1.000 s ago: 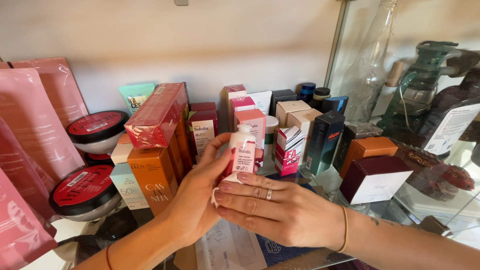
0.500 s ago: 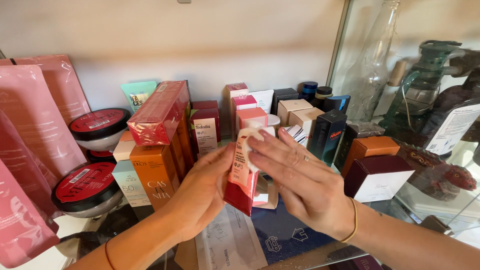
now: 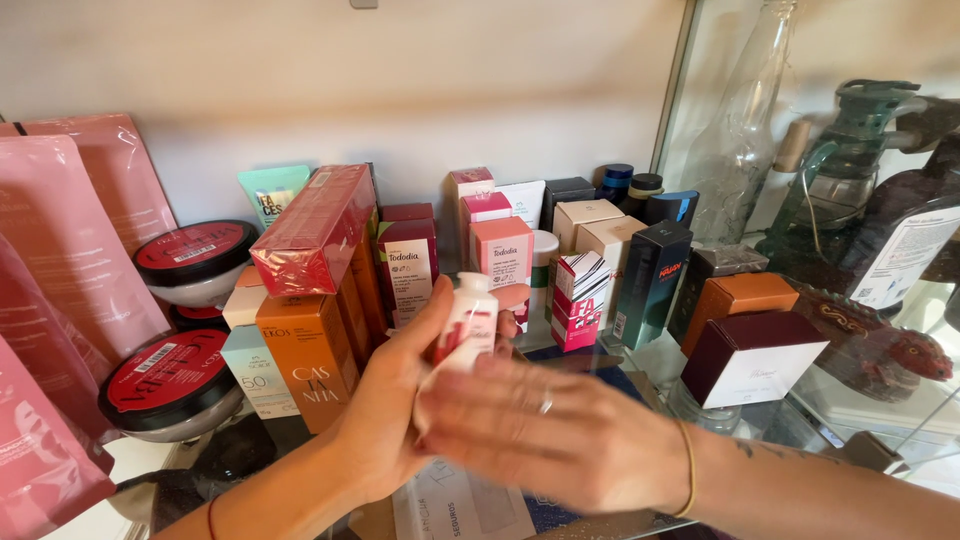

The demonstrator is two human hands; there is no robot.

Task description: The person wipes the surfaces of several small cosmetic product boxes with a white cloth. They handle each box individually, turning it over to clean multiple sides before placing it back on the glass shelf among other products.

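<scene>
Two hands meet in front of the crowded shelf (image 3: 700, 370). My left hand (image 3: 385, 415) has its grip closed around a small white and pink tube (image 3: 468, 325), held upright just ahead of the pink box (image 3: 502, 255). My right hand (image 3: 545, 435) lies flat and blurred below the tube, fingers spread, gripping nothing. An orange box (image 3: 305, 365) stands just left of my left hand.
</scene>
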